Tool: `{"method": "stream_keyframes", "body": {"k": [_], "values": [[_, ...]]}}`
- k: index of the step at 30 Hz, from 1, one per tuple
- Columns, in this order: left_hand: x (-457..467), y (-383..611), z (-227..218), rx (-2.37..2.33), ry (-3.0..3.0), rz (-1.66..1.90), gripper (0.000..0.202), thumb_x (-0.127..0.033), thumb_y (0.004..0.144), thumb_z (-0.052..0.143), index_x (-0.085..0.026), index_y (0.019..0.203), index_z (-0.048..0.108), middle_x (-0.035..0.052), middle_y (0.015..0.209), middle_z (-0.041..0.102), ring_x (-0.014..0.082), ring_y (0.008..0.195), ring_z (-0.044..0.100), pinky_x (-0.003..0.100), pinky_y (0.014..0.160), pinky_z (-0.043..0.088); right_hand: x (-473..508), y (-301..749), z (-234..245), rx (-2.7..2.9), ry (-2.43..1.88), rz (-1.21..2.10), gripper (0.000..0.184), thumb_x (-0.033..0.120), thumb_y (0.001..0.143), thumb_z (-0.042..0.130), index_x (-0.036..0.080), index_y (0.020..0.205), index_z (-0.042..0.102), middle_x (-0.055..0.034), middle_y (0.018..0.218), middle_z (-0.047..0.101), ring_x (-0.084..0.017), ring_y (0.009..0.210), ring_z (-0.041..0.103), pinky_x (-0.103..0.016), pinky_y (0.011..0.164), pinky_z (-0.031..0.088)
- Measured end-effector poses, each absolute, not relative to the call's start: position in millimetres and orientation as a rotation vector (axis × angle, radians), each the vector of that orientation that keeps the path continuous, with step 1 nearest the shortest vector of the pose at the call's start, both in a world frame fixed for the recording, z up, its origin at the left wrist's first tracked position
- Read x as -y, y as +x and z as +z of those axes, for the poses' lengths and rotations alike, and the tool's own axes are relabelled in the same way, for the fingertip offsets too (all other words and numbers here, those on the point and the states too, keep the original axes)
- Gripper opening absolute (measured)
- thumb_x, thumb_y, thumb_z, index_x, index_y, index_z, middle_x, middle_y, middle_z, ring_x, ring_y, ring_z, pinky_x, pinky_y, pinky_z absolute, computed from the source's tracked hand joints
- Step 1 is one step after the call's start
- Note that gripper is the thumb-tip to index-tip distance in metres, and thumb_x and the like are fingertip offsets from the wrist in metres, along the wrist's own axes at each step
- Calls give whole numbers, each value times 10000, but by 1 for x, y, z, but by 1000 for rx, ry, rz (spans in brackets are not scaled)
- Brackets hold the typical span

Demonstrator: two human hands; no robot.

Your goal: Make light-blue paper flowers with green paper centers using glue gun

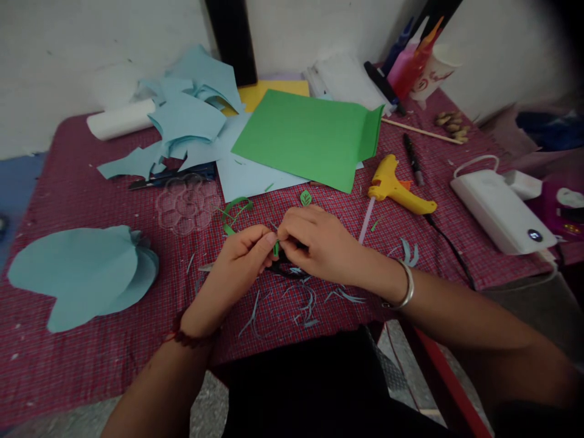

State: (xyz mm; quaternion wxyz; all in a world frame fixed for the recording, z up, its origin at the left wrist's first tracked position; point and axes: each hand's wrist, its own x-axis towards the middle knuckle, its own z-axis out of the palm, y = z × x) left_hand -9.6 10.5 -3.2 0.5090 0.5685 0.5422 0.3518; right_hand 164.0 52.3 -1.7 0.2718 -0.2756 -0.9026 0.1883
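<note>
Pinching a green scrap (276, 249), left hand (244, 257) beside right hand (317, 238)

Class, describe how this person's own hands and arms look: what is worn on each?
Both the left hand and the right hand are without gloves, and no sleeves cover the forearms. The left wrist has a dark red beaded bracelet; the right wrist has a smooth, silver-coloured bangle. No rings can be made out.
</note>
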Motion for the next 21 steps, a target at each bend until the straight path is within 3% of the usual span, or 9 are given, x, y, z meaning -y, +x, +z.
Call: {"method": "stream_keyframes", "body": {"k": [5, 11, 16, 21], "values": [[-11, -9, 2, -1349, 1516, 839, 300, -265, 909, 482, -183, 623, 525, -33, 564, 493, 91, 525, 440, 219, 496, 345, -54, 165, -2, 2328, -799, 784, 70, 129, 830, 511, 190, 804, 489, 1, 768, 541, -137, 719, 496, -271, 684, 354], [-9, -6, 6, -1350, 1564, 856, 301, -286, 914, 461, -183, 640, 532, -29, 594, 510, 98, 558, 466, 228, 524, 365, -53, 164, -3, 2268, -817, 817, 99, 97, 785, 507, 189, 765, 477, 19, 723, 509, -116, 661, 465, -245, 627, 333], [-6, -4, 7, -1348, 1462, 860, 67, -215, 780, 584, -174, 727, 581, -30, 625, 537, 106, 581, 473, 240, 541, 374, -54, 164, -3, 2210, -812, 880, 98, 100, 766, 523, 188, 749, 485, 32, 704, 511, -100, 623, 453, -228, 595, 323], [-7, -2, 4, -1427, 1474, 896, 114, -170, 751, 544, -170, 644, 582, -27, 582, 524, 102, 551, 439, 247, 524, 334, -52, 163, -4, 2216, -815, 884, 109, 103, 778, 519, 192, 733, 476, 30, 697, 505, -104, 628, 451, -235, 600, 325]]}}
